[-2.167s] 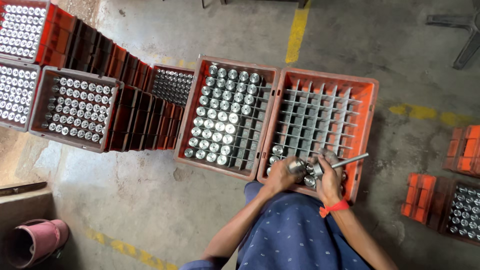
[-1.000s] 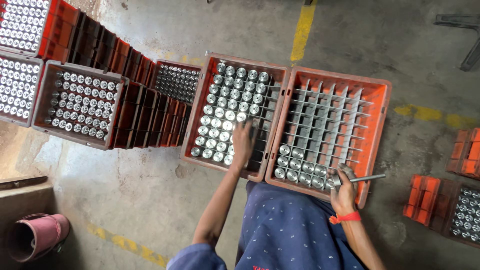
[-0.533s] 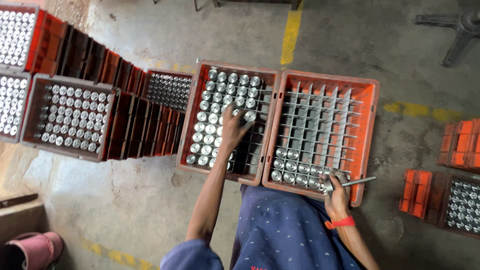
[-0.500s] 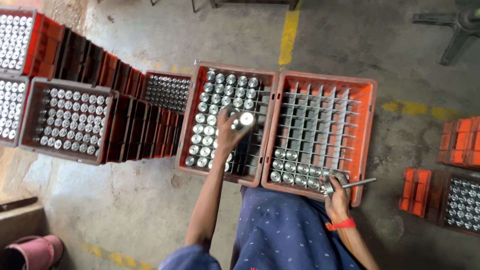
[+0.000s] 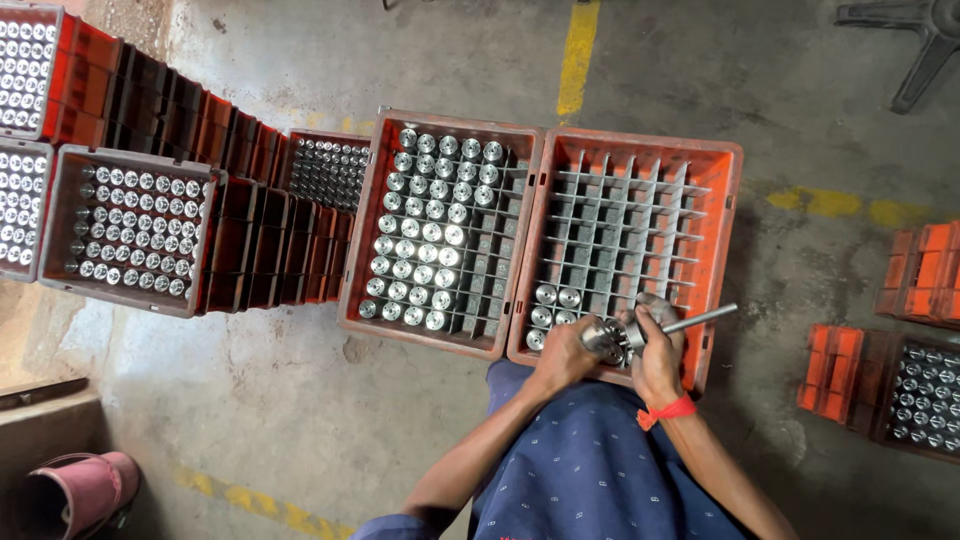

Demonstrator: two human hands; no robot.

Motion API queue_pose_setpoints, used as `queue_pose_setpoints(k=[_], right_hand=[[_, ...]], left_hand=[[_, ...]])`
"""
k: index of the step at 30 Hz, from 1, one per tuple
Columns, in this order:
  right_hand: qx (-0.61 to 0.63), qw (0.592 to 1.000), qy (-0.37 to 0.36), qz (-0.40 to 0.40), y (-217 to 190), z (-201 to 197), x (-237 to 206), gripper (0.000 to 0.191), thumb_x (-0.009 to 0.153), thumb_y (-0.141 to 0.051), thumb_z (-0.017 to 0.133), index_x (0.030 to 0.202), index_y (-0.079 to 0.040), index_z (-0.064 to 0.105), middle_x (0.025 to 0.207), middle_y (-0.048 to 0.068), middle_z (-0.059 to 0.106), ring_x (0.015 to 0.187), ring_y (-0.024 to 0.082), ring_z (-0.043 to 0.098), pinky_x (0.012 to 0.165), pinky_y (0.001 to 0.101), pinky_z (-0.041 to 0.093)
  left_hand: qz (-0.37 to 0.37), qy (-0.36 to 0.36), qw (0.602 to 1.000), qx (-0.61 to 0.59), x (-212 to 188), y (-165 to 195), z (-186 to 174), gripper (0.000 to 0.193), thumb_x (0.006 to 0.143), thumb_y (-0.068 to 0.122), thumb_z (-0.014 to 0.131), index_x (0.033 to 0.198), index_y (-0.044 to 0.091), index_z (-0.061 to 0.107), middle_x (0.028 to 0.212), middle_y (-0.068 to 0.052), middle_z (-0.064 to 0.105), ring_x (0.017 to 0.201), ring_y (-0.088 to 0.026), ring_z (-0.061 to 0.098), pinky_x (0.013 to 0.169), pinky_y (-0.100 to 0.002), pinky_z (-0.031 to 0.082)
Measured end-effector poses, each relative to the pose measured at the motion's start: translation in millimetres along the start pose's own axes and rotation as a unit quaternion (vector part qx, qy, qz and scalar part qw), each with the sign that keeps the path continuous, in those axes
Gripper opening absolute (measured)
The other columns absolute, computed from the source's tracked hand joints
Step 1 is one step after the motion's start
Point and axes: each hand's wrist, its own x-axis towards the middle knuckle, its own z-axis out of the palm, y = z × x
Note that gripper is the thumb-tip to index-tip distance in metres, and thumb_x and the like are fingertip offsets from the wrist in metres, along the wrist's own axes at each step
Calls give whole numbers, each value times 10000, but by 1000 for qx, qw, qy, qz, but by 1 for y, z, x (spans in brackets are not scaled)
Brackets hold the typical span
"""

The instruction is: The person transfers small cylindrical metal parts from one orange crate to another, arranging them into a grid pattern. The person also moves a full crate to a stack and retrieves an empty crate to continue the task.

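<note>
Both hands meet over the near edge of the right crate [image 5: 722,260]; left hand [image 5: 562,352] has fingers curled shut around a shiny metal cylinder [image 5: 603,340], thumb on top; right hand [image 5: 657,352] is closed on the handle end of a thin metal rod tool [image 5: 698,320], whose shaft sticks out to the right of the knuckles; red wrist band [image 5: 668,411] just behind that hand; cylinder sits between the two sets of fingers, touching both, held just above the crate's nearest row of cells.

Right crate: orange, rectangular, grey divider grid, mostly unfilled; a few cylinders [image 5: 556,296] stand in the cells just left of and beyond the left fingers.

Left crate [image 5: 362,240]: same orange type, butted against the right one, left of the fingers; cells largely full of upright silver cylinders [image 5: 425,240].

Further left, well apart from the hands: stacked orange crates [image 5: 240,250], some on edge, one filled tray [image 5: 130,232], more at the far left edge; pink bucket [image 5: 70,495] near the bottom left corner.

Right of the right hand, apart: small orange crates [image 5: 925,270], one partly filled [image 5: 925,395].

Beyond the crates: yellow painted floor line [image 5: 578,55]; second worn yellow stripe [image 5: 840,205] to the far right; no readable labels visible.
</note>
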Motion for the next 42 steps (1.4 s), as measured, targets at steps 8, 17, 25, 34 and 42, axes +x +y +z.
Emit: queue_pose_setpoints(k=[8, 17, 25, 34, 42], right_hand=[[-114, 991, -65, -37, 6, -22, -5, 131, 1023, -50, 595, 1148, -15, 609, 855, 98, 671, 812, 172, 644, 739, 296, 515], [12, 999, 33, 3, -6, -86, 44, 193, 991, -39, 594, 1184, -26, 594, 910, 70, 676, 877, 196, 699, 802, 328, 569], [66, 997, 47, -3, 1, -124, 48, 166, 1034, -37, 596, 1200, -22, 599, 937, 88, 672, 881, 208, 687, 814, 358, 585], [27, 995, 91, 21, 23, -109, 7, 184, 1020, -36, 567, 1199, -51, 608, 998, 82, 693, 929, 205, 696, 830, 366, 584], [35, 997, 66, 9, 48, -98, 2, 161, 1049, -57, 556, 1203, -49, 602, 983, 74, 663, 935, 197, 683, 841, 369, 574]], left_hand=[[-33, -127, 991, 26, -4, 9, 28, 490, 723, 326, 835, 1135, 81, 733, 931, -206, 759, 893, -364, 752, 815, -440, 567], [-24, -116, 993, 11, 1, 0, 18, 611, 878, 411, 774, 1318, 23, 605, 1119, -251, 722, 955, -376, 731, 864, -453, 560], [210, 66, 938, 269, 23, -38, 7, 652, 770, -83, 627, 1391, 109, 572, 1325, -188, 652, 1073, -407, 656, 877, -434, 553], [82, 253, 943, 201, 82, -66, -123, 275, 942, 101, 696, 1217, 107, 686, 1143, -173, 662, 1097, -395, 637, 975, -475, 502], [26, 260, 894, 363, 162, -79, -186, 580, 853, 506, 747, 1307, 157, 657, 1516, -240, 414, 1430, -418, 368, 1168, -607, 313]])
